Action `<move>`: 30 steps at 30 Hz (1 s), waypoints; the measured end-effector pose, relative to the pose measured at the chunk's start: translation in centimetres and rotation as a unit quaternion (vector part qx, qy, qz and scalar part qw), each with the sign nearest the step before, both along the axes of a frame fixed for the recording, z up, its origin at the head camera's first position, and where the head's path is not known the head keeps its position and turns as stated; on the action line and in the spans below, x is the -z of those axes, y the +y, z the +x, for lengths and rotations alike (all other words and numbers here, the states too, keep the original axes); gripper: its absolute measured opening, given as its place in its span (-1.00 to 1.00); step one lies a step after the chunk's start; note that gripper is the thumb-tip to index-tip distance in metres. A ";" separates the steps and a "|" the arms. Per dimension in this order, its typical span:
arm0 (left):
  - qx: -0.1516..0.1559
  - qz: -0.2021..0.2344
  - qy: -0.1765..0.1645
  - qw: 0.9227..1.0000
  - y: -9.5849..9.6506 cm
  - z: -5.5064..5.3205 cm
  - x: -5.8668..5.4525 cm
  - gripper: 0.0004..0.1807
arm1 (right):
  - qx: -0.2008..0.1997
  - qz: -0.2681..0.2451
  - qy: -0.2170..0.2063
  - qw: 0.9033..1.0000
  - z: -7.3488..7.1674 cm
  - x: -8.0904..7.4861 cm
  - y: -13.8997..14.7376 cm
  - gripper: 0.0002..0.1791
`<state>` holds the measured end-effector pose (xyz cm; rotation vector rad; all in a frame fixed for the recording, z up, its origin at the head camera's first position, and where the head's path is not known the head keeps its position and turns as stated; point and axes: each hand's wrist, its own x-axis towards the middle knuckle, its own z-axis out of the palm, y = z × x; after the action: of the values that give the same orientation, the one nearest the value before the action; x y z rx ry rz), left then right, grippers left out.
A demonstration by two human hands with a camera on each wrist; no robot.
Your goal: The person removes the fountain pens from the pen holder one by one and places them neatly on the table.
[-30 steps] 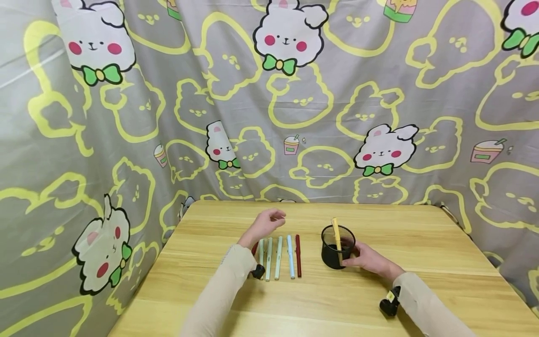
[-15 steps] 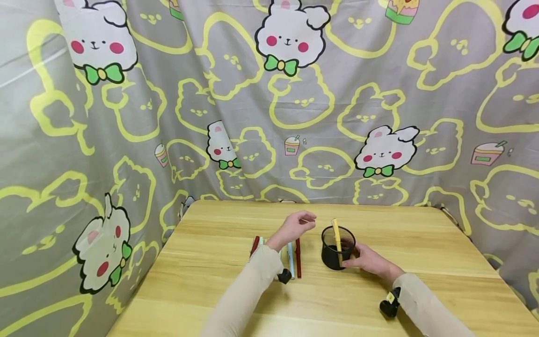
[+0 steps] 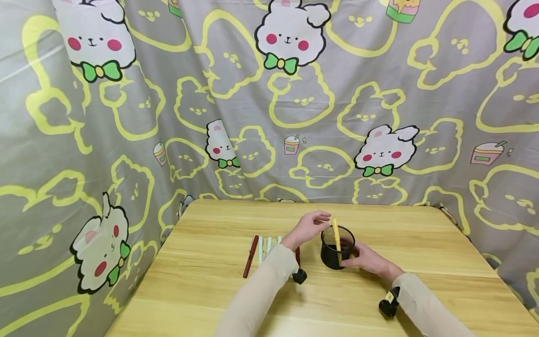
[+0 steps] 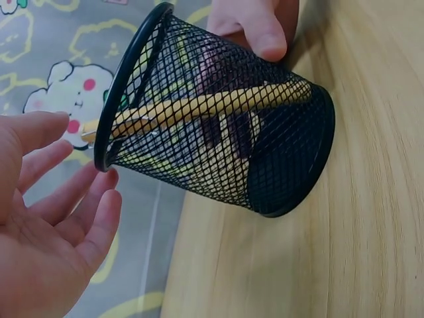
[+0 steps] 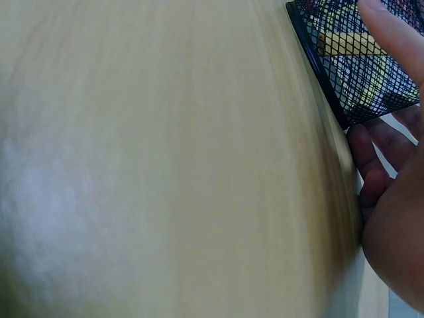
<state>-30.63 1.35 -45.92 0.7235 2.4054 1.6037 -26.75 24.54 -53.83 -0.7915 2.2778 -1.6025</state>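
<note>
A black mesh pen holder stands upright on the wooden table, with one yellow pen leaning inside and its capped top above the rim. My right hand grips the holder low on its right side; in the right wrist view its thumb lies across the mesh. My left hand is at the rim's left, fingers loosely spread and holding nothing. From the left wrist, my left hand shows its fingertips right by the rim and the top of the yellow pen.
Left of the holder, several pens lie side by side: a dark red pen, pale green pens and another dark red pen, partly behind my left arm. A patterned curtain hangs behind the table.
My left hand has moved right, from above the row of pens to the holder's rim, uncovering the leftmost pens. The right hand, holder and yellow pen have stayed in place.
</note>
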 end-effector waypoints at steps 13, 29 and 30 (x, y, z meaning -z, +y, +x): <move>-0.002 -0.002 -0.022 1.000 1.0 -0.1 0.2 -0.67 | 0.007 0.003 0.000 1.000 -0.2 0.6 0.1 -0.23; -0.008 -0.009 0.021 1.000 1.3 0.0 -0.1 -0.75 | 0.006 -0.007 -0.001 1.000 0.0 0.4 0.2 -0.23; -0.009 -0.011 0.024 1.000 1.3 0.0 -0.1 -0.76 | 0.006 -0.008 -0.003 1.000 0.0 0.4 0.2 -0.23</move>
<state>-30.65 2.67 -45.85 0.7465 2.4653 1.5831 -26.78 24.71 -54.27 -0.7782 2.2728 -1.6289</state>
